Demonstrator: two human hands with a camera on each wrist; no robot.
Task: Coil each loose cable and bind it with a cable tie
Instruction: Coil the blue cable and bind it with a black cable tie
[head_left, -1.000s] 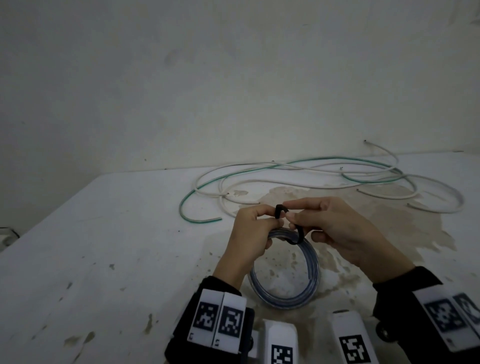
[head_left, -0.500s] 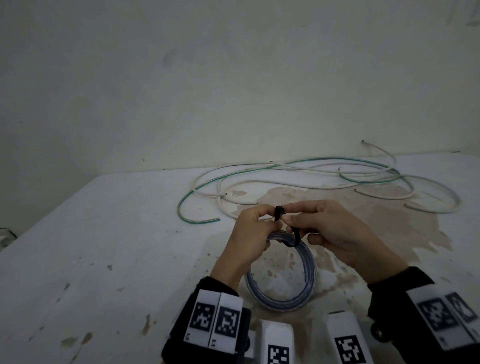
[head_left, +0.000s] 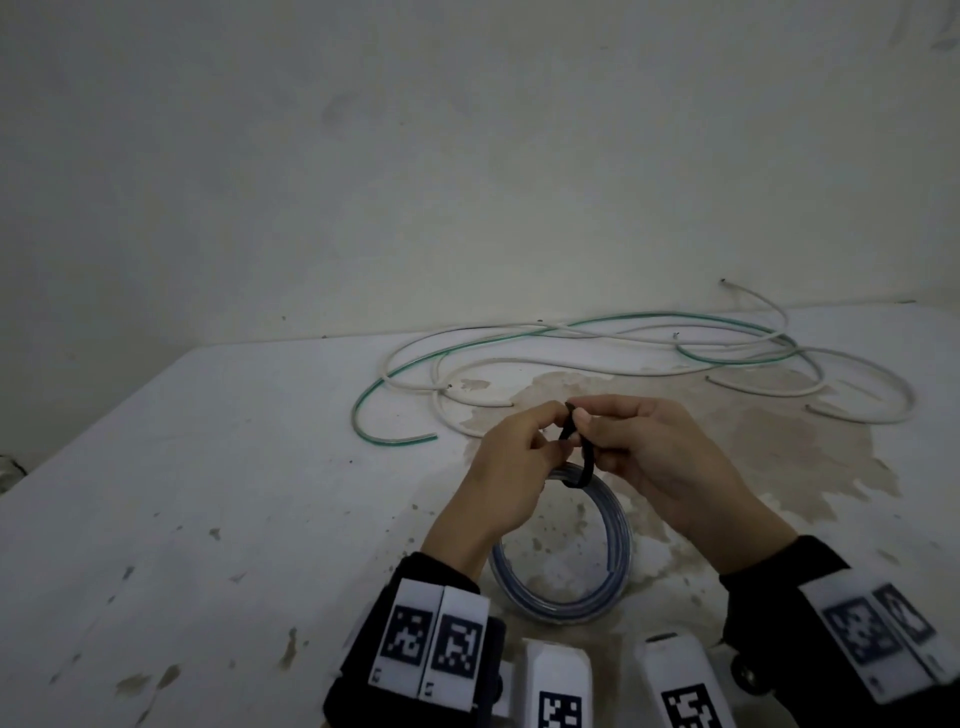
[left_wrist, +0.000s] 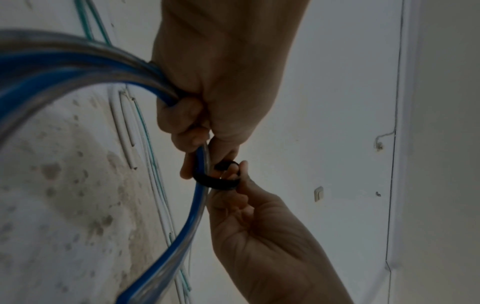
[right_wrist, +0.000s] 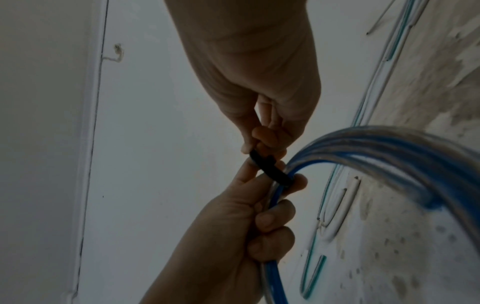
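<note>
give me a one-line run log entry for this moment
step: binding blue coil | left hand: grips coil, pinches black tie | right hand: pinches tie | pending: white and green cables loose

hands: left hand (head_left: 511, 457) and right hand (head_left: 654, 452) have drawn a little closer together | black cable tie (head_left: 577, 447): its loop over the blue coil (head_left: 597, 582) now stands taller and narrower, the right thumb pressed nearer its top end
</note>
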